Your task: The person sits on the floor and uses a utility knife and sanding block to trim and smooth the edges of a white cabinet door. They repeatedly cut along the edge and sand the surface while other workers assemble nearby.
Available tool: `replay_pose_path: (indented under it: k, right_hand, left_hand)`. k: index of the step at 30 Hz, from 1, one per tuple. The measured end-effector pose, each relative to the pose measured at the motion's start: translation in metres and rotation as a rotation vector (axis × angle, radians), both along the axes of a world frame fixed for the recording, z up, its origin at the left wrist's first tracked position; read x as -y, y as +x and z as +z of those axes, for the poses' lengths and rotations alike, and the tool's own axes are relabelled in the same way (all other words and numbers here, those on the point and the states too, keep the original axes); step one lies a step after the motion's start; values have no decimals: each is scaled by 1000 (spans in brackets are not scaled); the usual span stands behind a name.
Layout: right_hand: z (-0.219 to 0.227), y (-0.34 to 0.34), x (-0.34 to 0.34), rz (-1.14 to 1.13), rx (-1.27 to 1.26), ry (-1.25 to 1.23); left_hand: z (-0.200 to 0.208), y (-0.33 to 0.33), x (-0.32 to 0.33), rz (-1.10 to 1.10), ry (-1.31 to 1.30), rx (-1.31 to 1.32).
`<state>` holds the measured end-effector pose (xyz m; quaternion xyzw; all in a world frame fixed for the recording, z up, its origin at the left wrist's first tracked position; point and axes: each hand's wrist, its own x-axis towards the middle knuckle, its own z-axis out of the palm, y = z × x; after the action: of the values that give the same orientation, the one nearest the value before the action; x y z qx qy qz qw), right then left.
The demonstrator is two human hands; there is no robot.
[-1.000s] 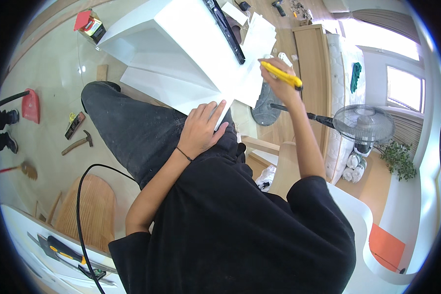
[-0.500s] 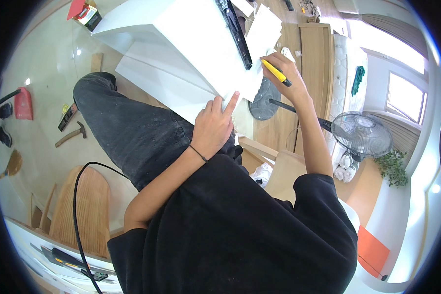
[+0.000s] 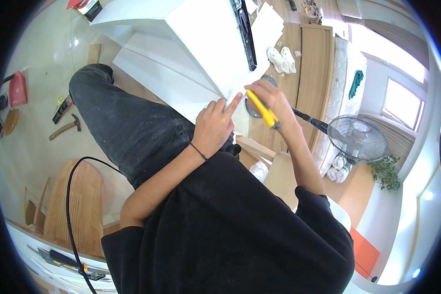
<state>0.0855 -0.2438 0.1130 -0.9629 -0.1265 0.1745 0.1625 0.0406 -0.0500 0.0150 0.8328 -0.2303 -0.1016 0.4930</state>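
A white board piece shaped like an open box (image 3: 201,29) lies across my lap, a black drawer slide (image 3: 245,36) on its upper face. My left hand (image 3: 213,120) rests at the near corner, index finger stretched along the edge and the other fingers bent against the board. My right hand (image 3: 272,100) is closed round a yellow utility knife (image 3: 262,109), its dark end pointing back toward me. The knife's front end is by the same corner, close to my left fingertip; I cannot make out a blade.
A standing fan (image 3: 357,137) is on the right, beyond white clogs (image 3: 281,60) and a wooden cabinet panel (image 3: 314,68). On the floor at left lie a hammer (image 3: 66,128) and a red dustpan (image 3: 18,89). A black cable (image 3: 69,206) loops past a wooden board (image 3: 78,201).
My right hand has drawn the knife nearer to me along the board's edge, toward my left fingertip. My left hand keeps its place on the corner. The view has shifted slightly.
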Motion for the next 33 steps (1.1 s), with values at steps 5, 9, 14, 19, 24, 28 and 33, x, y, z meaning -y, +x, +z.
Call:
replay_pose_path:
  k: [5, 9, 14, 19, 24, 28, 33]
  right_hand:
    - [6, 12, 16, -108, 117, 60]
    - [0, 35, 46, -205, 201, 53]
    - [-22, 17, 52, -429, 424, 166]
    - [-67, -32, 22, -987, 486, 596]
    - [-96, -50, -1, -1065, 545, 728]
    - [-85, -36, 13, -871, 585, 668]
    - [-73, -7, 37, -608, 574, 659]
  left_hand:
    - [-1, 0, 1, 8, 12, 14]
    - [3, 3, -1, -4, 47, 61]
    - [17, 14, 10, -19, 67, 13]
    - [16, 44, 48, 14, 190, 37]
    - [12, 59, 68, 177, -73, 36]
    - [15, 65, 77, 243, -129, -38]
    - [19, 70, 83, 250, -90, 36]
